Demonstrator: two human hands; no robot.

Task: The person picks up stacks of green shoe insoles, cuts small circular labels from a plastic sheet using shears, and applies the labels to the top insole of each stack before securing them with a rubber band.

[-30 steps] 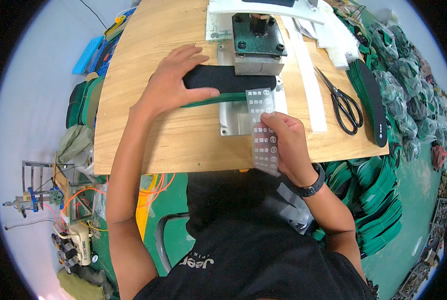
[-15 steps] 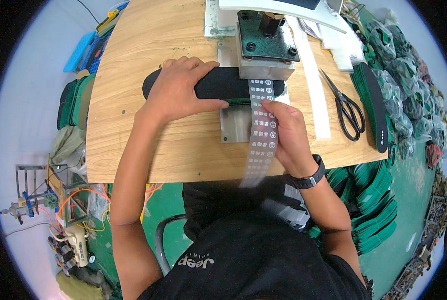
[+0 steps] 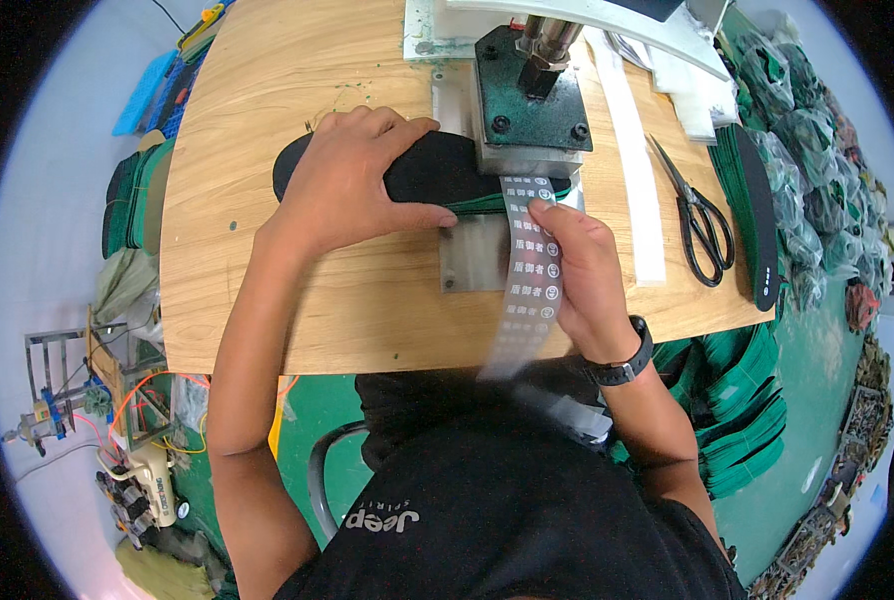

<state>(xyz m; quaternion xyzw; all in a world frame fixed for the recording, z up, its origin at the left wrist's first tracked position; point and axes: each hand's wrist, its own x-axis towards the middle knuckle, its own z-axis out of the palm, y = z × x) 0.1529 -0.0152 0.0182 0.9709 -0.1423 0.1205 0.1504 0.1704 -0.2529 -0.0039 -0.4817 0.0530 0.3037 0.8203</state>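
My left hand (image 3: 342, 195) lies over a black insole (image 3: 437, 165) with green layers at its near edge. Its thumb is at that near edge, and the fingers reach the far one. The insole's right part is under the metal block of a press (image 3: 529, 115), over a metal base plate (image 3: 472, 262). Between thumb and fingers, my right hand (image 3: 589, 270) pinches a translucent strip (image 3: 533, 268) of repeated white prints. The strip's far end runs beneath the press block; its near end hangs, blurred, past the table edge.
Black-handled scissors (image 3: 704, 225) lie right of a white paper strip (image 3: 635, 170). More insoles stand stacked at the table's right edge (image 3: 752, 215) and beyond its left side (image 3: 137, 200). Green insole piles (image 3: 732, 410) and bagged bundles (image 3: 817, 150) are on the right.
The press block has come down onto the strip and insole, with more of its rods showing above. Both hands keep their hold; the view has shifted slightly.
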